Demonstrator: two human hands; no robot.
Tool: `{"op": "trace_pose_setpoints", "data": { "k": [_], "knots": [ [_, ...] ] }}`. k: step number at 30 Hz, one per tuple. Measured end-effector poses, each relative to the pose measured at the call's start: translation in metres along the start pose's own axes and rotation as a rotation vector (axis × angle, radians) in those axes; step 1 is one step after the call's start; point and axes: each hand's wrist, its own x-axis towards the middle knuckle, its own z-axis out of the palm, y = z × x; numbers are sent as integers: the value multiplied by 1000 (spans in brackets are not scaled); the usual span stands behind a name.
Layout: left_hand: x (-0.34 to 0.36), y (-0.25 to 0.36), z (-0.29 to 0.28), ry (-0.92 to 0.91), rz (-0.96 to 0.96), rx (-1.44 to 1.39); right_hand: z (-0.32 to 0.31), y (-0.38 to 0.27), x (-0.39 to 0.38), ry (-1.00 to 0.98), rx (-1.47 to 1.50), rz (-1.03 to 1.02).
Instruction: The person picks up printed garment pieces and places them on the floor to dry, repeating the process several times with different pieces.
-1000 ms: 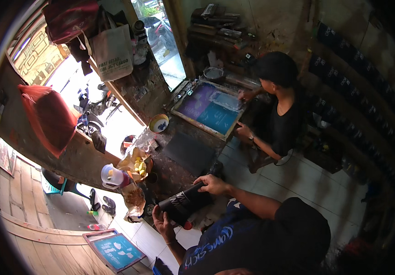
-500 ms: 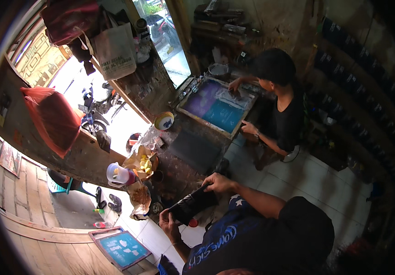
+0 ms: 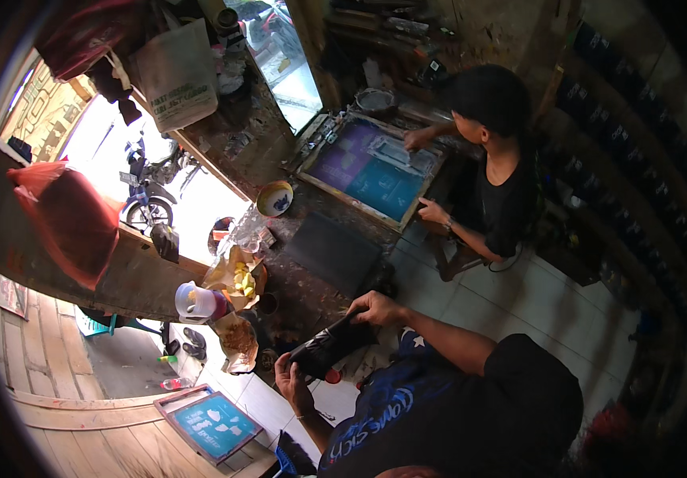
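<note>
Black cloth-like piece (image 3: 334, 344) is stretched between left hand (image 3: 292, 382) and right hand (image 3: 378, 307), each grip pinching an end, at the near side of the stained table (image 3: 304, 291). It should prove light and limp, best held by opposite edges. Far right, a co-worker (image 3: 504, 183) reaches over a wooden-framed screen (image 3: 385, 188); white tiles (image 3: 511, 301) spread right.

Red bag (image 3: 64, 223) is hanging; right of it motorbike (image 3: 149, 186) is standing, above-right tote (image 3: 174, 76) is hanging, below-right sandals (image 3: 194, 344) are lying.

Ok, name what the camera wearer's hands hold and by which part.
A black sheet-like item, held at opposite ends: left hand at the left, right hand at the right.
</note>
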Motion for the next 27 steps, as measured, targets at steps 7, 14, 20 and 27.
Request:
{"op": "trace_pose_setpoints", "data": {
  "k": [7, 14, 20, 27],
  "knots": [
    [43, 14, 35, -43, -24, 96, -42, 12, 20, -8, 14, 66],
    [83, 22, 24, 86, 103, 406, -107, 125, 36, 184, -495, 270],
    [90, 43, 38, 233, 99, 346, -148, 213, 12, 96, -551, 763],
    [98, 40, 45, 235, 49, 215, -172, 231, 13, 42, -528, 951]
  ]
}}
